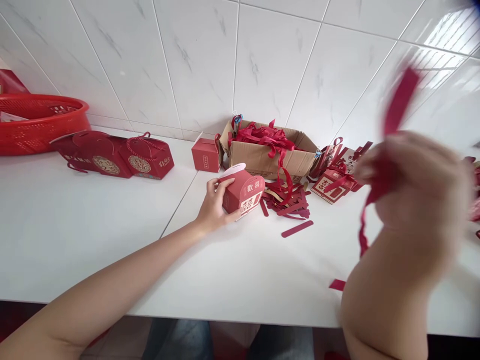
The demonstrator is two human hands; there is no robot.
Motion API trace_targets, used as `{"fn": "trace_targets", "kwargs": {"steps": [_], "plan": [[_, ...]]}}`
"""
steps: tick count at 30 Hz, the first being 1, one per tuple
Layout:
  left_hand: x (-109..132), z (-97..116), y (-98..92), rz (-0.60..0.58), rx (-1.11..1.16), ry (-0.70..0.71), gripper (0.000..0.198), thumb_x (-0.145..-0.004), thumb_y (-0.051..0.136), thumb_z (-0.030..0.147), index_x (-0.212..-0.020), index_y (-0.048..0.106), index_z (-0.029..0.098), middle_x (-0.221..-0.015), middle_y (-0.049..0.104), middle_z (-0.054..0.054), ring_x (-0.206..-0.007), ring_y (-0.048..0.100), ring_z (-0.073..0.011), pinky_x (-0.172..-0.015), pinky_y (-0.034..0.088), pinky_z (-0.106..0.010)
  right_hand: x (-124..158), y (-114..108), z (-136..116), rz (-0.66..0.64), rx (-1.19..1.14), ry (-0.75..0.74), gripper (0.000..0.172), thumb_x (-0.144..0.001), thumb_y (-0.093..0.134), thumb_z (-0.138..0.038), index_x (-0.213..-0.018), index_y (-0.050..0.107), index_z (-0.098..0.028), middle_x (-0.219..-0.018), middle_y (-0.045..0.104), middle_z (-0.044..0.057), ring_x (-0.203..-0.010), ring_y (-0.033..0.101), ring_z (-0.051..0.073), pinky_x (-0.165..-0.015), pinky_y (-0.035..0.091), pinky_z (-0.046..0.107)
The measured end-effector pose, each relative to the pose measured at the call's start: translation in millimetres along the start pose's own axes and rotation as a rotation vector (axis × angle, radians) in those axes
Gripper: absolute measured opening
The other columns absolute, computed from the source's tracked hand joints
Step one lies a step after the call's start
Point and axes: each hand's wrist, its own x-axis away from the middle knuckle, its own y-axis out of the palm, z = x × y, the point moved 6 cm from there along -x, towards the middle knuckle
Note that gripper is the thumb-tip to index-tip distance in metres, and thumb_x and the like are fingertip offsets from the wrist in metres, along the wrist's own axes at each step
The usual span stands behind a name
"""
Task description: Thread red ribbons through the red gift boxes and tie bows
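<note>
My left hand [217, 202] grips a small red gift box [242, 192] with white and gold print, standing on the white table; its rounded top flaps stick up. Raised at the right and blurred by motion, my right hand [408, 180] is closed on a dark red ribbon [400, 102]. One end of the ribbon sticks up above the fist, and another part hangs down beside the wrist toward the table.
Behind the held box, a cardboard box [270, 157] holds tangled red ribbons. Red strips [296, 202] lie before it. Finished-looking red boxes [333, 182] stand to its right, more boxes [120, 155] at left, beside a red basket [45, 122]. A tiled wall rises behind.
</note>
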Motion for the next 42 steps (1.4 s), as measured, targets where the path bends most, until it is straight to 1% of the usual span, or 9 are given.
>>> {"fn": "trace_targets", "kwargs": {"steps": [3,5,7,9,15,20,30,36,42], "plan": [[-0.7,1.6,-1.3,0.011,-0.002,-0.003,0.081,-0.062,0.078,0.037,-0.133,0.039,0.03,-0.125,0.033,-0.01,-0.127,0.042,-0.0331,-0.108,0.039,-0.053,-5.4,51.9,25.0,-0.379,-0.118,0.32,0.026,-0.085,0.061,-0.03,-0.062,0.057,-0.018,-0.057,0.053,0.0,-0.05,0.049,0.009,-0.047,0.036,0.023],[-0.8,1.9,-1.1,0.006,-0.003,-0.005,0.082,-0.063,0.078,0.036,-0.134,0.038,0.029,-0.125,0.032,-0.01,-0.129,0.04,-0.0331,-0.108,0.039,-0.053,0.4,78.2,40.4,-0.632,-0.037,0.453,0.037,-0.082,0.063,-0.034,-0.054,0.047,-0.019,-0.052,0.043,-0.003,-0.045,0.038,0.006,-0.043,0.027,0.023],[-0.6,1.3,-0.3,-0.004,-0.003,-0.008,0.081,-0.064,0.077,0.036,-0.135,0.037,0.029,-0.126,0.032,-0.011,-0.13,0.039,-0.0334,-0.108,0.039,-0.053,9.1,92.5,53.0,-0.809,0.045,0.535,0.043,-0.081,0.064,-0.038,-0.052,0.038,-0.019,-0.049,0.034,-0.006,-0.043,0.029,0.005,-0.042,0.02,0.024],[-0.3,0.3,0.4,-0.008,-0.006,-0.005,0.08,-0.065,0.076,0.035,-0.135,0.037,0.028,-0.126,0.031,-0.011,-0.13,0.038,-0.0338,-0.107,0.04,-0.053,15.6,98.3,60.9,-0.897,0.075,0.576,0.044,-0.081,0.063,-0.04,-0.054,0.036,-0.02,-0.049,0.031,-0.006,-0.044,0.026,0.006,-0.043,0.016,0.025],[-0.4,-1.8,2.2,-0.011,0.0,0.009,0.08,-0.066,0.076,0.036,-0.135,0.036,0.029,-0.127,0.031,-0.01,-0.129,0.04,-0.033,-0.106,0.041,-0.052,17.1,100.0,68.8,-0.911,0.056,0.586,0.044,-0.079,0.063,-0.044,-0.053,0.037,-0.02,-0.049,0.027,-0.007,-0.045,0.022,0.006,-0.046,0.015,0.027],[-0.5,-1.8,2.3,-0.011,-0.015,0.015,0.08,-0.067,0.076,0.036,-0.136,0.036,0.028,-0.126,0.031,-0.011,-0.13,0.038,-0.0329,-0.107,0.04,-0.051,19.2,104.0,72.1,-0.921,-0.03,0.655,0.04,-0.078,0.063,-0.04,-0.051,0.043,-0.018,-0.05,0.034,-0.006,-0.046,0.027,0.007,-0.046,0.019,0.026],[0.1,-0.7,2.8,-0.025,-0.02,0.02,0.081,-0.068,0.075,0.034,-0.138,0.034,0.025,-0.13,0.029,-0.012,-0.13,0.036,-0.0303,-0.108,0.04,-0.049,22.1,114.3,76.7,-0.85,-0.079,0.723,0.033,-0.075,0.065,-0.036,-0.054,0.048,-0.017,-0.054,0.037,-0.005,-0.051,0.034,0.008,-0.051,0.029,0.026],[0.2,1.0,2.6,-0.024,-0.012,0.04,0.081,-0.07,0.074,0.036,-0.138,0.034,0.025,-0.13,0.03,-0.012,-0.13,0.036,-0.0303,-0.109,0.039,-0.049,23.1,118.3,71.4,-0.83,-0.127,0.741,0.037,-0.073,0.067,-0.037,-0.051,0.045,-0.018,-0.052,0.036,-0.004,-0.048,0.035,0.008,-0.051,0.032,0.026],[0.3,1.0,2.2,-0.021,-0.001,0.044,0.081,-0.069,0.075,0.035,-0.138,0.033,0.027,-0.13,0.03,-0.011,-0.131,0.036,-0.0309,-0.108,0.039,-0.05,27.8,121.2,80.6,-0.828,-0.076,0.798,0.036,-0.077,0.066,-0.046,-0.058,0.053,-0.018,-0.054,0.045,0.0,-0.05,0.046,0.012,-0.045,0.035,0.025]]}}
